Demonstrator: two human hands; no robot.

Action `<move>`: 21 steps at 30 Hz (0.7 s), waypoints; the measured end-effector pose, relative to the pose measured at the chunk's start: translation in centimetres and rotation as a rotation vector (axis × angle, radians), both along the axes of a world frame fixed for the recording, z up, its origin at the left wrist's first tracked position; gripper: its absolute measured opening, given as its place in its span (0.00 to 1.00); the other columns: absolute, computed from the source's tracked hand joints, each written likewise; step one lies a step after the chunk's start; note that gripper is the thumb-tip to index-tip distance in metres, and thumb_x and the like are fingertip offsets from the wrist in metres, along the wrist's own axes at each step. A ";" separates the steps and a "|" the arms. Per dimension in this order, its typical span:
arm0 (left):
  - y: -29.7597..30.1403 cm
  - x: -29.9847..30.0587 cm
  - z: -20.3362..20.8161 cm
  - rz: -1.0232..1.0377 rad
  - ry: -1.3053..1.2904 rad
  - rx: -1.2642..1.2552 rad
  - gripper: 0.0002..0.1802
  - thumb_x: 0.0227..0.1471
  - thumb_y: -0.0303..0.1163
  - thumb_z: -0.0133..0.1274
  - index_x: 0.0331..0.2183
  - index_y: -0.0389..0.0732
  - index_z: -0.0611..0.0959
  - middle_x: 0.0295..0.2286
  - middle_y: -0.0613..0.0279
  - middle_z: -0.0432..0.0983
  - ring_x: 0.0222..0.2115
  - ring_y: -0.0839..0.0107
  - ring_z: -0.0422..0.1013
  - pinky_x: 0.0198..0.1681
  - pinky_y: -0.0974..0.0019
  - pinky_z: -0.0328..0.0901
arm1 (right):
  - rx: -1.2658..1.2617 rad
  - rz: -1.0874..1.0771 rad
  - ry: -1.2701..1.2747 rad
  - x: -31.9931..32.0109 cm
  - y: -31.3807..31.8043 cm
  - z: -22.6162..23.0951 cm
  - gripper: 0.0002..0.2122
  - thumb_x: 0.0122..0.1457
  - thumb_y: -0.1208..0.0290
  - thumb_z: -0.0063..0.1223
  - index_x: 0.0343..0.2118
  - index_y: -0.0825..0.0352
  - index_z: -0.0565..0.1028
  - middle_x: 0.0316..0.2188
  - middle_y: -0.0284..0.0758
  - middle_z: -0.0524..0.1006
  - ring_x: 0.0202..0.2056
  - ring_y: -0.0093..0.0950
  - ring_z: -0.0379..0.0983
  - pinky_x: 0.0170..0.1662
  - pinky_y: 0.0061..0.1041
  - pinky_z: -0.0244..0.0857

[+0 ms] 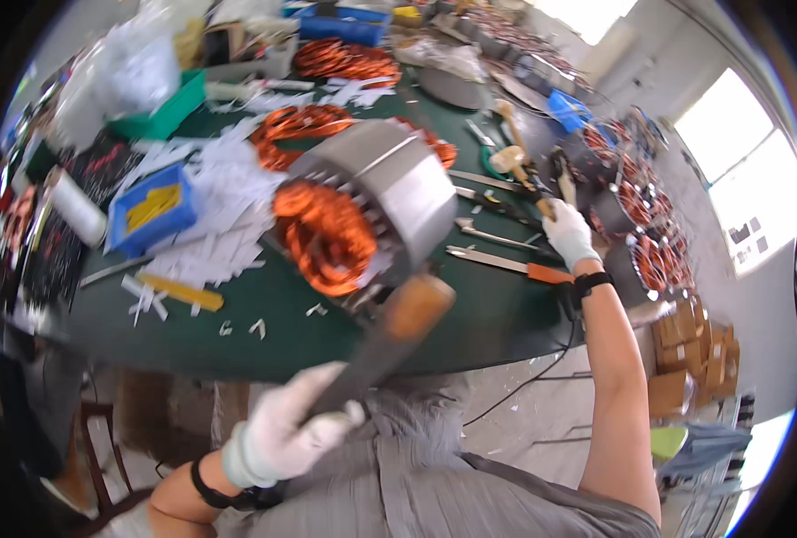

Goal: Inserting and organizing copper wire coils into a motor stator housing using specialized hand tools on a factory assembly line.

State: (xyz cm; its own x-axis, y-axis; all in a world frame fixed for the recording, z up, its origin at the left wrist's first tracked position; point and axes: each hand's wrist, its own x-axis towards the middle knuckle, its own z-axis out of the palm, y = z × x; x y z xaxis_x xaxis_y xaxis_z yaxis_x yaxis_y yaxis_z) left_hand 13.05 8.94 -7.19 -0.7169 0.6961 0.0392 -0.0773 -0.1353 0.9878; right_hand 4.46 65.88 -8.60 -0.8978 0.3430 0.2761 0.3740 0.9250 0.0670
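My left hand [295, 426], in a white glove, is closed around a dark flat bar [360, 369] with a blurred brown, wood-like end [419, 305]. That end is in front of a motor stator [398, 179], a grey metal cylinder lying on its side with orange copper windings [322, 238] bulging from its near face. Off to the right, my gloved right hand [569, 233] closes on the handle end of a pale-headed mallet [509, 160], among the tools on the table. Its fingertips are partly hidden.
Beside the right hand lie an orange-handled blade [497, 261], green-handled scissors [488, 157] and a second mallet [511, 117]. Left on the green table [282, 332] are white paper strips [228, 175], a blue box [156, 220] and a yellow strip [183, 292]. More wound stators [654, 260] stand right.
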 end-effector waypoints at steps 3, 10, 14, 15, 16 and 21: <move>-4.1 1.3 1.1 0.385 -0.286 -0.019 0.21 0.64 0.29 0.43 0.56 0.35 0.68 0.29 0.65 0.73 0.19 0.85 0.60 0.20 0.79 0.57 | 0.071 -0.057 -0.085 -0.8 -1.5 1.2 0.17 0.58 0.61 0.52 0.49 0.62 0.75 0.41 0.45 0.79 0.45 0.47 0.76 0.48 0.43 0.71; -4.9 -0.6 2.3 0.142 -0.470 -0.156 0.23 0.67 0.38 0.44 0.57 0.37 0.68 0.27 0.65 0.72 0.16 0.83 0.61 0.16 0.77 0.56 | -1.304 0.162 0.251 8.9 -20.5 8.0 0.11 0.69 0.63 0.47 0.45 0.66 0.71 0.22 0.24 0.67 0.16 0.14 0.60 0.19 0.17 0.58; -6.2 -2.6 2.7 0.023 -0.610 -0.114 0.26 0.67 0.44 0.46 0.58 0.37 0.67 0.27 0.64 0.72 0.14 0.84 0.57 0.14 0.76 0.50 | -0.840 0.332 0.336 17.8 -26.9 18.3 0.11 0.68 0.67 0.47 0.48 0.68 0.71 0.19 0.21 0.63 0.13 0.10 0.55 0.15 0.13 0.47; -6.4 -2.7 2.5 0.016 -0.627 -0.103 0.26 0.67 0.43 0.46 0.58 0.38 0.67 0.27 0.64 0.71 0.14 0.84 0.57 0.14 0.76 0.49 | -0.844 0.338 0.328 17.7 -26.8 17.6 0.11 0.68 0.67 0.47 0.48 0.68 0.71 0.19 0.21 0.63 0.13 0.10 0.55 0.15 0.13 0.47; -6.1 -2.7 2.2 -0.004 -0.626 -0.091 0.26 0.67 0.43 0.46 0.58 0.38 0.67 0.27 0.64 0.71 0.14 0.84 0.57 0.14 0.76 0.49 | -0.692 0.444 0.261 18.2 -26.8 16.8 0.12 0.67 0.68 0.48 0.48 0.68 0.71 0.24 0.25 0.65 0.19 0.16 0.58 0.21 0.17 0.50; -4.0 -2.4 1.7 -0.026 -0.676 -0.043 0.22 0.66 0.43 0.50 0.55 0.42 0.68 0.26 0.68 0.67 0.14 0.85 0.54 0.13 0.77 0.46 | 0.063 0.942 -0.134 16.8 -26.1 5.7 0.15 0.63 0.74 0.52 0.52 0.71 0.70 0.49 0.47 0.76 0.45 0.42 0.74 0.48 0.36 0.69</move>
